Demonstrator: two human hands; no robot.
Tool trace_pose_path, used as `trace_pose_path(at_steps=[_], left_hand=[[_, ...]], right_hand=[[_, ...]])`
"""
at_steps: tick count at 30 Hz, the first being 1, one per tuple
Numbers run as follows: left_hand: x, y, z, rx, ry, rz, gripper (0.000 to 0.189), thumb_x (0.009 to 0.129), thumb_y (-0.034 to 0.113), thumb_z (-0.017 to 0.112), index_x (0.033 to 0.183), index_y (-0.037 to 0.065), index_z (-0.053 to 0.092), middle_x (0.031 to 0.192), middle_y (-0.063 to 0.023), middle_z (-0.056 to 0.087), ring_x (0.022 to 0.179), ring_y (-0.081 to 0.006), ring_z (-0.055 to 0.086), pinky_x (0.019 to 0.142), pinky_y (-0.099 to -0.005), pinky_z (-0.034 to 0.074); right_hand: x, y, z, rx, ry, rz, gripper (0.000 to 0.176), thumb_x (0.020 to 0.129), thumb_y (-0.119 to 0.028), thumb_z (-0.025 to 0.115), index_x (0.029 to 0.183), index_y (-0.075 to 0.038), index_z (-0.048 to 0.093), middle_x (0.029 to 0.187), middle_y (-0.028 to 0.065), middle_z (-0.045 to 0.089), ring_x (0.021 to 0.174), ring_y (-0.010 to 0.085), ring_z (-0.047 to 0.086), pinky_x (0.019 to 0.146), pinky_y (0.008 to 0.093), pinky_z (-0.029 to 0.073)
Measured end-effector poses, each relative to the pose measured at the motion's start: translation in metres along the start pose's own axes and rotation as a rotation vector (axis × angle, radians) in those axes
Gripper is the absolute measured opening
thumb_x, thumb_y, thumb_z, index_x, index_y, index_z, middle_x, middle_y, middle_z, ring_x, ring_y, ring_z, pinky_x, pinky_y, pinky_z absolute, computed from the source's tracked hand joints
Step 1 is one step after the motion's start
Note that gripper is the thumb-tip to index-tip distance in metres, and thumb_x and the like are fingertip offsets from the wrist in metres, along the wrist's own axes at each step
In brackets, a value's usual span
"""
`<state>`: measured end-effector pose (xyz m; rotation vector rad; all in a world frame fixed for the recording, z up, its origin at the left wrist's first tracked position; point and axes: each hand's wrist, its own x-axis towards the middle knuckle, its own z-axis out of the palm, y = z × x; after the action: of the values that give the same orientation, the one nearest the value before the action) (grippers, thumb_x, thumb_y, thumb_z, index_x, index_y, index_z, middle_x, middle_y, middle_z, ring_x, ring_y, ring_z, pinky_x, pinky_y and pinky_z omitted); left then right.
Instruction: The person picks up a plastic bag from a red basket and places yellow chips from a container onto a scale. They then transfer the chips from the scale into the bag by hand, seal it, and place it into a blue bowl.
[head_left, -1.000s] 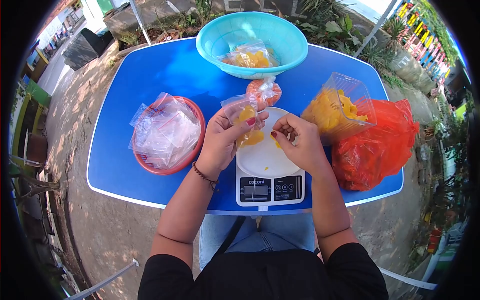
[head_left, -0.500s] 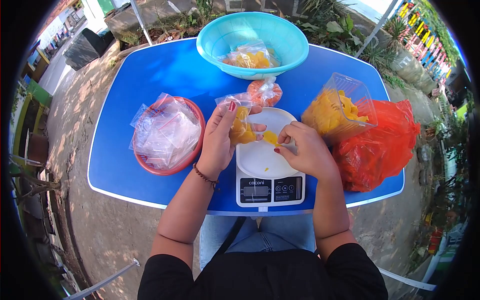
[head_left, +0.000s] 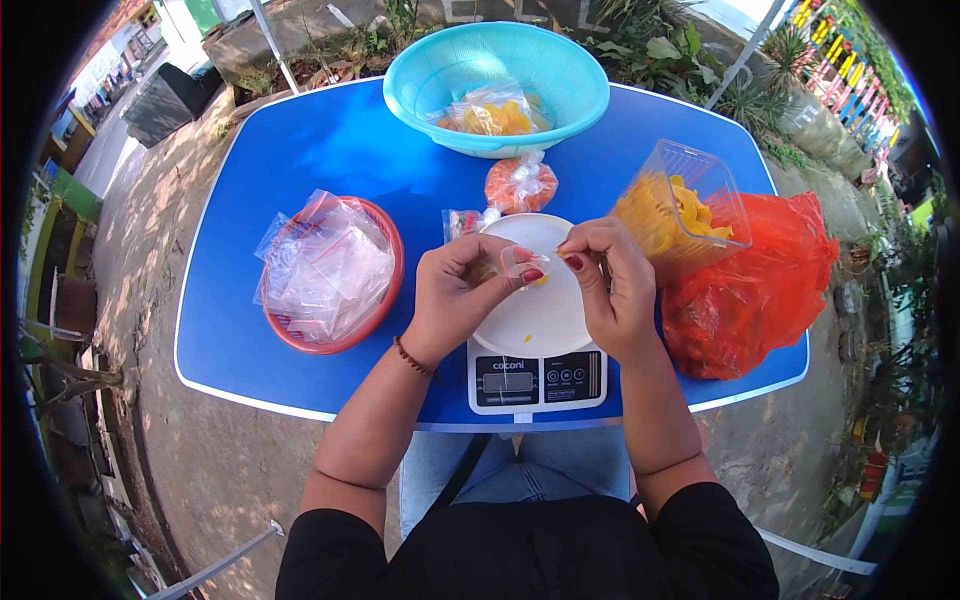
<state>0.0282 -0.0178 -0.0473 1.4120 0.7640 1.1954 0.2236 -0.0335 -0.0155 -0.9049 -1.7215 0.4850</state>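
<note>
My left hand [head_left: 465, 290] pinches a clear plastic bag [head_left: 520, 258] above the kitchen scale [head_left: 537, 380]; the hand hides most of the bag. My right hand [head_left: 612, 285] faces it, thumb and forefinger pressed together close to the bag's edge. What those fingers hold is too small to make out. Beneath both hands is the scale's round white plate [head_left: 540, 335], with a small yellow scrap on it. Another bit of yellow shows between the hands. At the right, a clear plastic container [head_left: 695, 205] of yellow pieces leans on a red plastic bag [head_left: 745, 290].
A red basket [head_left: 398, 270] of empty clear bags stands at the left. Behind the scale lies a knotted bag of orange contents [head_left: 520, 185]. Farther back, a turquoise basin [head_left: 400, 90] holds filled bags. All rest on a blue table [head_left: 280, 150].
My left hand has turned and lowered the yellow-filled bag, now mostly hidden. My right hand has risen from the plate to the bag's edge. The view has shifted slightly.
</note>
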Motion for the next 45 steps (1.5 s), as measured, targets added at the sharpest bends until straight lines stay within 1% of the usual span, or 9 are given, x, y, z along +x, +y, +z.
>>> trace_pose_path(at_steps=[2, 6, 11, 15, 18, 24, 30, 36, 45], left_hand=[[-0.001, -0.002, 0.0, 0.093, -0.021, 0.034, 0.026, 0.083, 0.001, 0.079, 0.106, -0.002, 0.068, 0.101, -0.0068, 0.072, 0.093, -0.011, 0.067, 0.082, -0.0259, 0.056], [-0.001, -0.003, -0.001, 0.143, -0.046, 0.056, 0.028, 0.083, 0.001, 0.078, 0.109, -0.001, 0.068, 0.102, -0.0075, 0.072, 0.095, -0.0108, 0.067, 0.083, -0.0261, 0.056], [0.0, 0.004, 0.0, -0.098, -0.067, 0.041, 0.026, 0.097, 0.018, 0.065, 0.114, -0.001, 0.069, 0.103, -0.005, 0.072, 0.092, -0.0098, 0.066, 0.079, -0.0255, 0.055], [0.0, -0.003, 0.0, -0.139, -0.078, 0.084, 0.034, 0.104, 0.027, 0.053, 0.119, 0.0, 0.067, 0.112, -0.0056, 0.07, 0.097, -0.0108, 0.065, 0.08, -0.0242, 0.054], [0.003, 0.006, 0.006, -0.237, -0.087, 0.064, 0.031, 0.099, 0.014, 0.062, 0.126, 0.0, 0.062, 0.121, -0.0089, 0.066, 0.106, -0.0131, 0.064, 0.086, -0.0253, 0.054], [0.003, 0.011, 0.007, -0.207, -0.133, -0.053, 0.055, 0.082, -0.007, 0.075, 0.131, -0.003, 0.051, 0.121, -0.0126, 0.064, 0.11, -0.0163, 0.064, 0.093, -0.0306, 0.054], [0.002, -0.001, 0.005, -0.172, -0.066, 0.117, 0.04, 0.088, 0.001, 0.072, 0.125, -0.002, 0.059, 0.113, -0.0106, 0.068, 0.102, -0.0138, 0.066, 0.089, -0.0279, 0.055], [-0.003, 0.008, 0.002, -0.074, 0.02, 0.017, 0.016, 0.096, 0.007, 0.065, 0.109, -0.002, 0.063, 0.099, -0.0092, 0.072, 0.094, -0.0119, 0.068, 0.085, -0.0266, 0.054], [-0.002, 0.001, 0.001, 0.019, 0.045, 0.186, 0.01, 0.098, 0.007, 0.062, 0.102, -0.002, 0.063, 0.098, -0.0103, 0.072, 0.093, -0.014, 0.068, 0.085, -0.027, 0.054]], right_hand=[[0.003, -0.002, 0.0, -0.102, -0.027, -0.145, 0.01, 0.088, 0.003, 0.065, 0.097, -0.001, 0.063, 0.093, 0.0098, 0.061, 0.082, 0.0235, 0.059, 0.069, 0.0321, 0.047], [0.003, -0.005, 0.0, -0.082, -0.069, -0.123, 0.012, 0.087, 0.003, 0.065, 0.098, -0.001, 0.065, 0.093, 0.0082, 0.061, 0.081, 0.0198, 0.059, 0.07, 0.0308, 0.046], [0.004, -0.012, 0.001, 0.067, 0.054, 0.09, 0.013, 0.085, -0.001, 0.07, 0.097, -0.001, 0.066, 0.093, 0.0064, 0.061, 0.077, 0.016, 0.054, 0.066, 0.0282, 0.043], [0.003, -0.004, 0.003, -0.008, -0.045, 0.008, 0.01, 0.088, -0.005, 0.068, 0.095, 0.0, 0.063, 0.09, 0.0043, 0.059, 0.072, 0.0107, 0.049, 0.063, 0.0233, 0.038], [-0.003, 0.006, 0.005, 0.044, -0.023, 0.001, 0.01, 0.091, -0.007, 0.066, 0.095, 0.001, 0.06, 0.088, 0.0024, 0.057, 0.072, 0.0071, 0.047, 0.065, 0.021, 0.037], [-0.003, 0.014, 0.007, 0.24, 0.114, 0.186, 0.009, 0.089, -0.005, 0.068, 0.089, 0.0, 0.06, 0.081, 0.0009, 0.057, 0.069, 0.008, 0.047, 0.063, 0.0236, 0.038], [-0.006, 0.018, 0.008, 0.267, 0.017, 0.179, 0.008, 0.088, -0.005, 0.069, 0.088, 0.0, 0.063, 0.08, 0.0008, 0.059, 0.071, 0.008, 0.049, 0.065, 0.0244, 0.039], [-0.004, 0.011, 0.009, 0.275, 0.05, 0.126, 0.006, 0.087, -0.005, 0.068, 0.089, 0.0, 0.064, 0.08, 0.0016, 0.061, 0.073, 0.0087, 0.051, 0.067, 0.0242, 0.04], [-0.004, 0.011, 0.009, 0.193, 0.097, 0.019, 0.006, 0.087, -0.003, 0.065, 0.086, 0.0, 0.06, 0.08, 0.0041, 0.06, 0.072, 0.0117, 0.052, 0.068, 0.0257, 0.041]])
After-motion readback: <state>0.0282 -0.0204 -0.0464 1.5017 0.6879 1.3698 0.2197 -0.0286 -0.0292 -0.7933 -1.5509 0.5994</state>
